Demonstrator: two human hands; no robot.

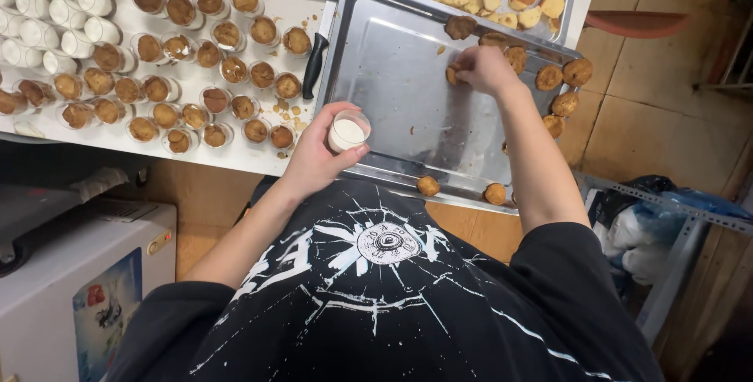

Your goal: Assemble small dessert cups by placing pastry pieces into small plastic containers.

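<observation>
The right hand pinches a small cookie on the far part of the metal tray, while the left hand grips a cream-filled cup at the tray's near left edge, nearer the body.
</observation>
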